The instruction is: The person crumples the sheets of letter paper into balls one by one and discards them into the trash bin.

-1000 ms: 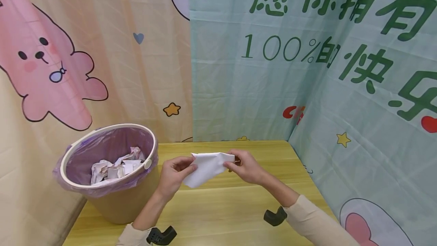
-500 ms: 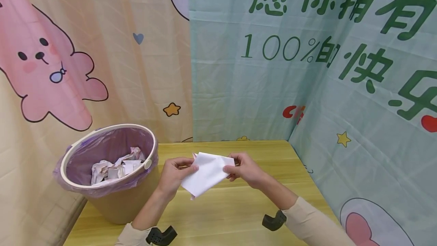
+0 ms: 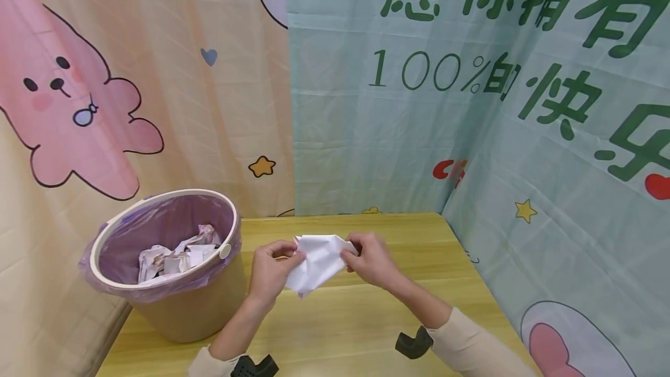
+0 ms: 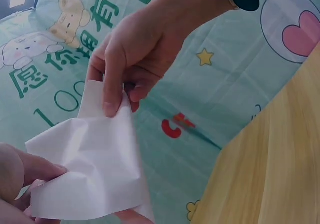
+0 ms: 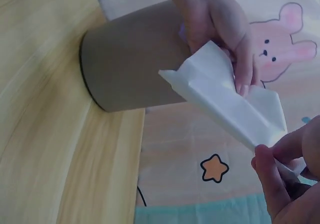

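Note:
A folded sheet of white paper (image 3: 318, 262) is held in the air over the table, between both hands. My left hand (image 3: 271, 269) pinches its left edge between thumb and fingers. On the opposite side, the thumb and fingers of my right hand (image 3: 373, 259) grip the other edge. In the left wrist view the paper (image 4: 90, 169) looks creased, with layers lying over one another. The right wrist view shows it edge-on as a narrow fold, a loose corner sticking out near the left hand (image 5: 220, 31).
A beige bin (image 3: 193, 310) with a purple liner stands on the left of the table, close to my left forearm. Crumpled papers (image 3: 178, 256) lie inside it. The wooden table (image 3: 361, 336) meets printed curtains (image 3: 366, 150) at the back and sides.
The paper swung up to show a broader face half a second ago, then tilted back and now looks more creased. Both hands keep their hold; the right forearm has shifted slightly left.

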The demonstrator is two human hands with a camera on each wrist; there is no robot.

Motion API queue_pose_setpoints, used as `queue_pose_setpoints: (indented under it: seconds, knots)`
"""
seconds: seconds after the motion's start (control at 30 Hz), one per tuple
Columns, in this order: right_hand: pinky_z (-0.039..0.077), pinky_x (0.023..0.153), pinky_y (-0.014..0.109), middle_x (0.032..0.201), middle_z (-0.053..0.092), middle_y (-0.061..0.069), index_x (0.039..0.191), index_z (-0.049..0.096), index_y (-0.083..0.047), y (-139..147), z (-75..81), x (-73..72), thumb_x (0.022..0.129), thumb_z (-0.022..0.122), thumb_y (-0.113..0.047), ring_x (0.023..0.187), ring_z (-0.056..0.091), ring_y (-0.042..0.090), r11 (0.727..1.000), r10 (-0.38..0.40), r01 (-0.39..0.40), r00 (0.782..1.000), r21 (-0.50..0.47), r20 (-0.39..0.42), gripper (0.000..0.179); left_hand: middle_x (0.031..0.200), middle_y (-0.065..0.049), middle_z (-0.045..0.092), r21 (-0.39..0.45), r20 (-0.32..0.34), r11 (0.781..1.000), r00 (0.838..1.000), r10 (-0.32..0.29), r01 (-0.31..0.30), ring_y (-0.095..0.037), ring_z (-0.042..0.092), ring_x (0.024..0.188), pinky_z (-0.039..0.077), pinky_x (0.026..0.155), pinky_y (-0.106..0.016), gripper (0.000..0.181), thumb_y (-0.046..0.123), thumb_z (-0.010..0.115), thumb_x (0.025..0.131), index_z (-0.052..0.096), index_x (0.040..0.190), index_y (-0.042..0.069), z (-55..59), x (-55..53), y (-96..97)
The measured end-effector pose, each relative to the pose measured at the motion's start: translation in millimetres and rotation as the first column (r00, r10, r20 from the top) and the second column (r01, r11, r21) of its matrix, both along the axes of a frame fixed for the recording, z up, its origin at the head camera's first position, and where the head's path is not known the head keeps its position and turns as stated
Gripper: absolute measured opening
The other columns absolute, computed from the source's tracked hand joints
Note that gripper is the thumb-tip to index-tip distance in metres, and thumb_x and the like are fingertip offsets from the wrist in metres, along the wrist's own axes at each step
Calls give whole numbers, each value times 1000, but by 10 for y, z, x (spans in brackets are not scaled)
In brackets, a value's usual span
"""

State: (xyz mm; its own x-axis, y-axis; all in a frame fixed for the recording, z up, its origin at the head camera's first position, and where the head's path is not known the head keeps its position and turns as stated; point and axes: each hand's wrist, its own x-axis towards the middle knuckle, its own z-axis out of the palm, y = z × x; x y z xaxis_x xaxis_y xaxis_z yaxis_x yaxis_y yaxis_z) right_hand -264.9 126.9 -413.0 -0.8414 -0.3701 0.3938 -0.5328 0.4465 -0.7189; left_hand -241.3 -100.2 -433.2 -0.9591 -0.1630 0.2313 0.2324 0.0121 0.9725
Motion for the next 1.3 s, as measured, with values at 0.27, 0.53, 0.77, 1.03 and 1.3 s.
queue_pose_setpoints:
  seconds: [0.27, 0.53, 0.77, 1.03, 1.3]
  knots:
    - [30, 46, 18, 58, 39, -11, 59, 49, -15, -77, -162, -19, 82, 77, 8, 53, 31, 0, 991, -34, 90, 880, 95, -475, 43, 79, -11, 68, -73, -21, 997, 999, 29, -31, -20, 65, 73, 58, 58, -28, 13, -3, 84, 80, 78, 91, -6, 84, 44, 42]
    - [43, 47, 18, 67, 55, 3, 88, 73, 3, -79, -210, -6, 79, 77, 9, 53, 47, 11, 953, 100, 156, 645, 259, -758, 12, 72, -9, 64, 0, 28, 996, 996, 85, -85, -18, 60, 72, 55, 57, -25, 11, -12, 82, 76, 73, 82, -9, 29, -45, 60]
    - [57, 57, 24, 81, 62, 11, 99, 72, 9, -99, -302, 29, 105, 41, 4, 63, 61, 18, 852, 291, 336, 334, 402, -897, 32, 79, -11, 69, 198, 115, 976, 991, 65, -87, -16, 65, 73, 57, 62, -25, 11, -20, 74, 76, 70, 81, -11, -34, -105, 117]
    - [56, 55, 21, 85, 63, 10, 106, 73, 9, -59, -289, -26, 110, 33, 1, 64, 59, 16, 827, 361, 328, 312, 456, -879, 41, 98, -11, 66, 382, 188, 924, 979, -73, -5, -16, 65, 87, 57, 71, -25, 16, -14, 63, 91, 64, 107, -13, -106, -111, 83]
    - [54, 55, 18, 89, 64, 8, 108, 74, 5, 10, -244, -46, 108, 35, -2, 69, 60, 15, 787, 478, 308, 245, 535, -844, 40, 101, -9, 64, 467, 109, 869, 965, -239, 163, -16, 63, 86, 54, 69, -24, 21, 6, 63, 99, 66, 112, -10, -29, -105, 10]
